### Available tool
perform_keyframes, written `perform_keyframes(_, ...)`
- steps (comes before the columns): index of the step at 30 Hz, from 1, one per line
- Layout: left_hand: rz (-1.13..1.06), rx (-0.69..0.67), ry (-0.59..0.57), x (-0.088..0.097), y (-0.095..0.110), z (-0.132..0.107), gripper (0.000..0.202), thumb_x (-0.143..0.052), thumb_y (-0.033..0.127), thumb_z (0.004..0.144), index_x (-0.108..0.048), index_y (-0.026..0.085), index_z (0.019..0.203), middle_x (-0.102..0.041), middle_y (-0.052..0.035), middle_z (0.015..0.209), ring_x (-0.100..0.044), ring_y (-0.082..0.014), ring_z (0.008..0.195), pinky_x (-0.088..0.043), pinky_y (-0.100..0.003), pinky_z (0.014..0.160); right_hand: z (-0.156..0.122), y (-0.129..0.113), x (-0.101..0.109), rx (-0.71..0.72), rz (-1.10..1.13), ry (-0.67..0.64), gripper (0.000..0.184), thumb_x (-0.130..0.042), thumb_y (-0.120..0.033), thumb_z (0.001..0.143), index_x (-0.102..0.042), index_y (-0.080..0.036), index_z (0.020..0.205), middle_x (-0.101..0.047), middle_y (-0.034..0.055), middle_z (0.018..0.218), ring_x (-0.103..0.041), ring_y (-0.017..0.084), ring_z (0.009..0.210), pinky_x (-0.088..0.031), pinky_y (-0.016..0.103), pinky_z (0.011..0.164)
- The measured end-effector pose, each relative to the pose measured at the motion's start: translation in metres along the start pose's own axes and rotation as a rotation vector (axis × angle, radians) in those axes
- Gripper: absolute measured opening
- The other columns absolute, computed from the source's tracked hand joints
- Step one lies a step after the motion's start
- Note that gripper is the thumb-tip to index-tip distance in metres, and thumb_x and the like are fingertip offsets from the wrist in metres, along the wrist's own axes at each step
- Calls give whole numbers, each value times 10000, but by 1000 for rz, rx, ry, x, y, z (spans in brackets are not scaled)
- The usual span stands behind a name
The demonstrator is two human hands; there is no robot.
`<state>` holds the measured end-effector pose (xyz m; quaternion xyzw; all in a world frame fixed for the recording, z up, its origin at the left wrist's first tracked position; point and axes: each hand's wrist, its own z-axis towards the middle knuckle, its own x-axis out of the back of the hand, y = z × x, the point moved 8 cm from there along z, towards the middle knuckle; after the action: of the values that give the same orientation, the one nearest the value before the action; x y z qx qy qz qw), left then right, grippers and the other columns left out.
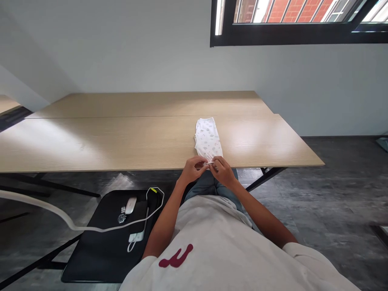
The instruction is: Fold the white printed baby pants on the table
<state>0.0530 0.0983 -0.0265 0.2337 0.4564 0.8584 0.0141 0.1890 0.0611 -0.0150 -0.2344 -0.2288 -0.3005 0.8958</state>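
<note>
A small white garment (207,138) with a faint grey print lies folded lengthwise on the wooden table (121,137), its near end at the table's front edge. My left hand (193,168) and my right hand (222,169) meet at that near end. Both hands have their fingers pinched together on the garment's near edge, thumbs and fingertips touching the cloth between them. The far end of the garment rests flat on the table.
A black chair seat (103,242) stands to my left below the table, carrying a wristwatch (121,216), a white mouse (130,205) and a white cable with a charger (136,236). A wall and a window lie beyond the table.
</note>
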Motion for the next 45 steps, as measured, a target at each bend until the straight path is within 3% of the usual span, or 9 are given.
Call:
perform_keyframes(7, 169, -179, -23, -9, 10, -2, 192, -520, 305, 1002, -657, 174, 970, -666, -97, 982, -614, -202, 962, -531, -346, 871, -9, 6, 27, 132, -17, -69, 137, -575, -218, 1008, -655, -178, 905, -615, 114, 998, -634, 232, 941, -590, 382, 823)
perform_keyframes(13, 295, -232, -67, -15, 10, -6, 222, -433, 256, 1033, -632, 183, 966, -655, -105, 1028, -554, -219, 986, -486, -374, 887, -23, 7, 35, 233, 17, -81, 89, -615, -153, 976, -695, -187, 990, -680, 94, 1020, -657, 238, 1010, -613, 425, 896)
perform_keyframes(21, 403, -277, -156, -14, 16, -7, 108, -584, 282, 976, -624, 187, 1008, -641, -91, 1099, -572, -231, 1038, -469, -379, 921, -45, 17, 34, 253, -91, -68, 235, -613, -122, 967, -654, -221, 1176, -702, 67, 1170, -646, 237, 1131, -453, 562, 1103)
perform_keyframes(26, 450, -308, -122, -15, 11, -10, 94, -558, 191, 964, -641, 183, 1009, -659, -84, 1023, -588, -228, 984, -488, -392, 901, -45, 18, 31, 245, -110, -23, 176, -561, -118, 984, -662, -223, 1083, -731, 43, 1087, -671, 212, 1062, -476, 532, 1065)
perform_keyframes(30, 468, -338, -94, -16, 16, -14, 119, -576, 194, 957, -655, 193, 1045, -673, -83, 985, -578, -258, 1083, -483, -452, 961, -40, 12, 33, 232, -78, -54, 256, -510, -96, 981, -639, -221, 1163, -724, 56, 1050, -674, 202, 996, -540, 481, 984)
perform_keyframes(35, 453, -374, -213, -28, 31, -19, 140, -515, 144, 954, -626, 190, 1026, -634, -91, 1257, -517, -246, 1305, -454, -439, 1091, -33, 0, 39, 216, -13, -146, 190, -542, -133, 984, -658, -195, 1120, -682, 104, 1113, -613, 252, 1144, -546, 481, 1003)
perform_keyframes(37, 451, -369, -256, -28, 35, -20, 148, -529, 181, 959, -616, 194, 1078, -611, -95, 1306, -531, -249, 1296, -459, -434, 1091, -32, -4, 40, 219, 35, -174, 189, -522, -133, 1000, -661, -196, 1112, -686, 101, 1105, -629, 244, 1126, -574, 451, 964)
perform_keyframes(41, 487, -267, -272, -12, 36, -9, 368, -674, 443, 901, -605, 188, 1158, -636, -124, 1238, -573, -304, 1208, -482, -462, 1028, -29, -6, 42, 217, 74, -177, 200, -508, -134, 1016, -674, -200, 1107, -708, 89, 1078, -660, 232, 1083, -600, 416, 917)
perform_keyframes(45, 522, -208, -291, -5, 31, 9, 242, -476, 329, 1013, -661, 183, 957, -676, -99, 994, -621, -255, 1029, -500, -405, 930, -25, -9, 39, 253, 60, -225, 197, -506, -124, 1019, -670, -192, 1105, -709, 80, 1098, -670, 218, 1054, -554, 457, 1013)
